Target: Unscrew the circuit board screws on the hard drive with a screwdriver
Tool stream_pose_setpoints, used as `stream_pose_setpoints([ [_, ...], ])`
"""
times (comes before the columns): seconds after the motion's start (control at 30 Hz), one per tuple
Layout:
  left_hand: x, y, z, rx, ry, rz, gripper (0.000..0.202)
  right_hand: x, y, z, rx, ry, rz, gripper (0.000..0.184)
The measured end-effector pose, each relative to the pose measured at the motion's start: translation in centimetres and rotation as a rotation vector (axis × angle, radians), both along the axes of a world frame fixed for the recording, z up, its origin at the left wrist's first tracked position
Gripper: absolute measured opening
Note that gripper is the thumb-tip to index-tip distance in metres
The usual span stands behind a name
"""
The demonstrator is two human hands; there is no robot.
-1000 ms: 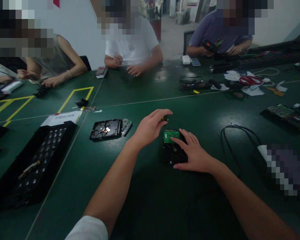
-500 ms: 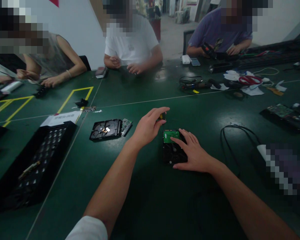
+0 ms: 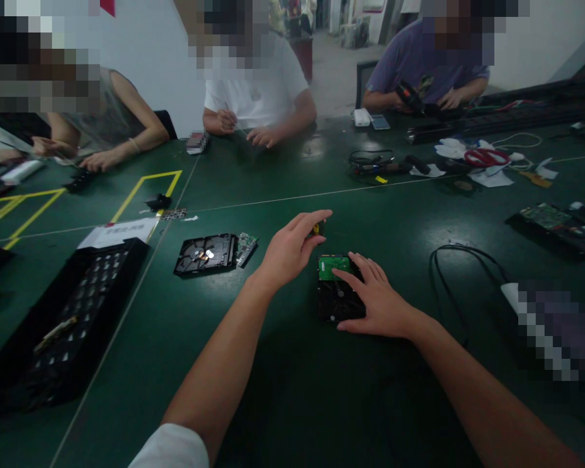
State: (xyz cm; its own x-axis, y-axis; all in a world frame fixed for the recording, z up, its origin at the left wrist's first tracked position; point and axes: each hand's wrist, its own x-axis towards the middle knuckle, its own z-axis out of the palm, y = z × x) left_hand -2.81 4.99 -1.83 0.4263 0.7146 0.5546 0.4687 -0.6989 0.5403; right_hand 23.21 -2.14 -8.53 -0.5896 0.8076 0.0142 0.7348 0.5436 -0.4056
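Note:
On the dark green table before me lies a black hard drive [image 3: 332, 304] with a green circuit board [image 3: 327, 267] at its far end. My right hand [image 3: 387, 300] grips its right side, index fingertip resting on the board and thumb at the near edge. Just beyond the drive's left corner, my left hand [image 3: 287, 252] pinches a small black and yellow piece [image 3: 316, 229]; the fingers hide most of it and its kind is unclear. Left of that hand lie another hard drive [image 3: 197, 255] and a loose circuit board [image 3: 246, 247].
A long black tray [image 3: 85, 292] holds small metallic pieces at left. A black cable [image 3: 436, 273] loops on the right, near a partly blurred-out device [image 3: 509, 291]. Another circuit-board unit [image 3: 548, 224] lies far right. Several people sit across the table, with cables and gloves [image 3: 451, 148] before them.
My hands and the hard drive have barely moved. Across the table, the person in white has brought up a thin, stick-like thing in one hand.

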Motion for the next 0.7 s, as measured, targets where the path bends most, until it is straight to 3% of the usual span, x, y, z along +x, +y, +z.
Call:
stream_pose_setpoints([
  [0.5, 0.0, -0.1, 0.07, -0.073, -0.029, -0.041, 0.046, 0.1, 0.1, -0.2, 0.001, 0.004, 0.007, 0.113],
  [0.7, 0.41, -0.46, 0.39, -0.197, -0.218, -0.062, 0.03, 0.05, 0.08, -0.29, 0.012, 0.006, 0.009, 0.113],
])
